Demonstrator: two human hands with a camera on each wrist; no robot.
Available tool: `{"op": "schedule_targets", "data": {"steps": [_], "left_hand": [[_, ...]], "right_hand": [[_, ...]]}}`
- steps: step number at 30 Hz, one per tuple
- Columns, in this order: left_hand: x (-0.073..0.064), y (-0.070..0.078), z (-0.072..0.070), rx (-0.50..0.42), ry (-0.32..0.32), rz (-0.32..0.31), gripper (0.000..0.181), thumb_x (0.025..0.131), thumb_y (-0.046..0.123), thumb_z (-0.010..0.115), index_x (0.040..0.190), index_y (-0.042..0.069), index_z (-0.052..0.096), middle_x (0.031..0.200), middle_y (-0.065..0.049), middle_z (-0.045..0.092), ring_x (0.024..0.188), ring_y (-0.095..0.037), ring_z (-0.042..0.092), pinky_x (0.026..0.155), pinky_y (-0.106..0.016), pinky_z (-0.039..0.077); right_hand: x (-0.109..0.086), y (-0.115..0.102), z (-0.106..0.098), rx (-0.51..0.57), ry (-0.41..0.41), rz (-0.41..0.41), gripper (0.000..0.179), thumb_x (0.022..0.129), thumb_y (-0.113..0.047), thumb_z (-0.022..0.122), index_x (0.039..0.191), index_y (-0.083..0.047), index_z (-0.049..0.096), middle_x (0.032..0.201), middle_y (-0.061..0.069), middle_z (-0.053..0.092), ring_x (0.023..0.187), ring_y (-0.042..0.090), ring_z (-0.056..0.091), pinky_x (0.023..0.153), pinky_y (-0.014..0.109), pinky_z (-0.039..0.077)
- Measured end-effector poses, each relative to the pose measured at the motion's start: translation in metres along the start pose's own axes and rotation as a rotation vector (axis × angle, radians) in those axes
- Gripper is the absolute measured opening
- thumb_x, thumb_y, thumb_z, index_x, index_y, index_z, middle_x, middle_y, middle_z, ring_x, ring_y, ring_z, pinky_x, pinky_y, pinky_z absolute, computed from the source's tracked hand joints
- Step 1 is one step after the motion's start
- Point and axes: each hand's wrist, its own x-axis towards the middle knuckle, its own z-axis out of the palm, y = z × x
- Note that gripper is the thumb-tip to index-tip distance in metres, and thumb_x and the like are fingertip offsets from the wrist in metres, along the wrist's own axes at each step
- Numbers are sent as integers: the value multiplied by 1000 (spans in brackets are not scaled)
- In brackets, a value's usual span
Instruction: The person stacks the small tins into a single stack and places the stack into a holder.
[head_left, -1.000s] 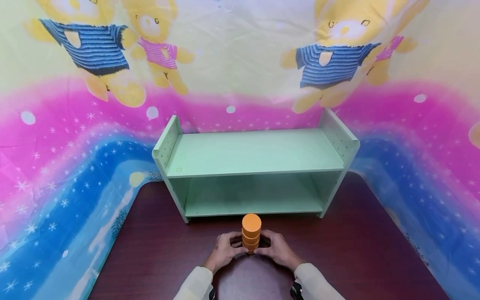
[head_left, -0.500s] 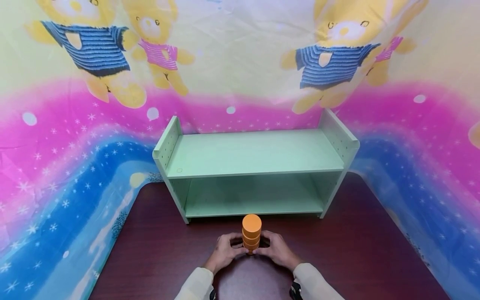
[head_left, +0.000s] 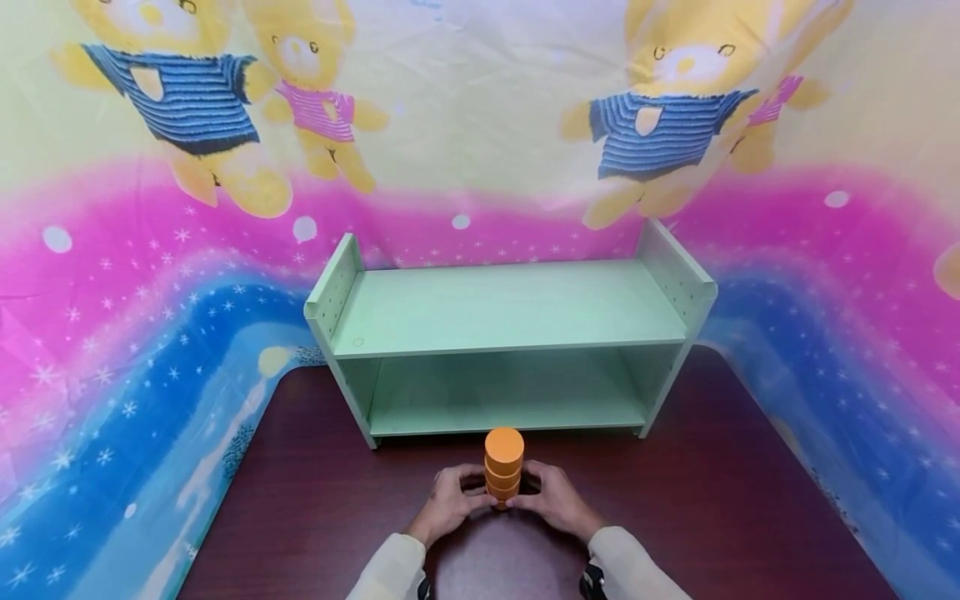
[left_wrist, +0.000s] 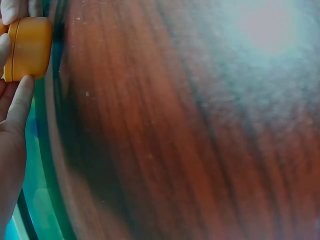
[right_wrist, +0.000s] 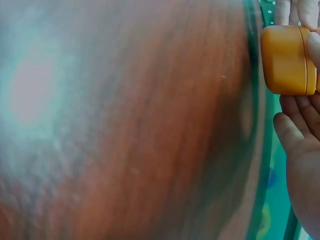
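Note:
A stack of orange round pieces (head_left: 503,465) stands upright on the dark wooden table (head_left: 712,500), just in front of the green shelf (head_left: 510,308). My left hand (head_left: 452,498) holds the lower part of the stack from the left, its fingers curled round it. My right hand (head_left: 552,497) holds it from the right in the same way. In the left wrist view an orange piece (left_wrist: 30,47) shows at the top left between my left hand's fingers (left_wrist: 17,107). The right wrist view has an orange piece (right_wrist: 285,60) at the top right, beside my right hand's fingers (right_wrist: 295,135).
The two-level green shelf has nothing on either board. A bright cloth with bears and stars (head_left: 150,275) hangs behind and around the table. Bare tabletop lies to the left and right of my hands.

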Motion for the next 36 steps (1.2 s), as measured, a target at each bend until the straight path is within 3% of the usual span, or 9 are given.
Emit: {"op": "schedule_targets", "data": {"steps": [5, 8, 13, 20, 26, 30, 33, 36], "left_hand": [[-4, 28, -2, 13, -10, 52, 38, 71, -7, 76, 106, -9, 61, 105, -24, 62, 91, -36, 64, 74, -26, 56], [-5, 37, -4, 39, -17, 55, 37, 72, -6, 76, 106, -9, 61, 105, -23, 62, 91, -35, 64, 75, -30, 56], [-2, 32, -6, 27, -26, 67, 37, 71, -6, 76, 105, -9, 61, 104, -23, 62, 90, -34, 65, 76, -34, 56], [7, 14, -8, 43, -24, 83, 41, 71, 6, 80, 107, -3, 63, 105, -16, 65, 88, -20, 67, 75, -25, 56], [8, 25, -11, 34, -37, 95, 41, 71, 7, 80, 107, -2, 63, 105, -16, 65, 89, -20, 67, 75, -24, 56], [5, 48, -13, 58, -40, 86, 39, 72, 2, 79, 106, -5, 62, 104, -19, 64, 89, -25, 66, 75, -28, 56], [6, 53, -14, 85, -42, 86, 39, 71, 4, 80, 105, -4, 63, 104, -17, 65, 88, -22, 67, 74, -27, 56], [10, 43, -15, 97, -46, 94, 41, 70, 12, 82, 106, 0, 64, 103, -13, 66, 86, -14, 67, 73, -21, 56]], "right_hand": [[0, -6, -5, -34, 29, -19, 50, 74, -34, 79, 113, -7, 63, 109, 3, 65, 104, 20, 59, 90, 40, 50], [0, -9, -7, -53, 36, -15, 51, 73, -36, 79, 113, -9, 63, 108, 0, 65, 102, 17, 59, 90, 40, 50], [1, -13, -10, -69, 34, -11, 54, 72, -39, 79, 114, -10, 63, 110, -1, 65, 103, 16, 59, 92, 42, 49], [3, -21, -16, -101, 37, -30, 54, 72, -40, 78, 114, -10, 64, 109, -2, 65, 103, 14, 59, 91, 40, 49], [5, -29, -23, -104, 42, -41, 53, 71, -44, 77, 112, -11, 64, 107, -3, 66, 102, 13, 59, 90, 40, 50], [5, -34, -26, -105, 52, -60, 52, 71, -44, 77, 110, -12, 65, 106, -4, 66, 101, 13, 60, 89, 40, 50], [5, -38, -29, -105, 59, -71, 50, 72, -41, 78, 110, -12, 65, 106, -4, 66, 101, 14, 60, 88, 40, 51], [4, -40, -31, -116, 61, -71, 50, 72, -42, 78, 110, -13, 65, 106, -5, 66, 101, 13, 60, 89, 39, 50]]}}
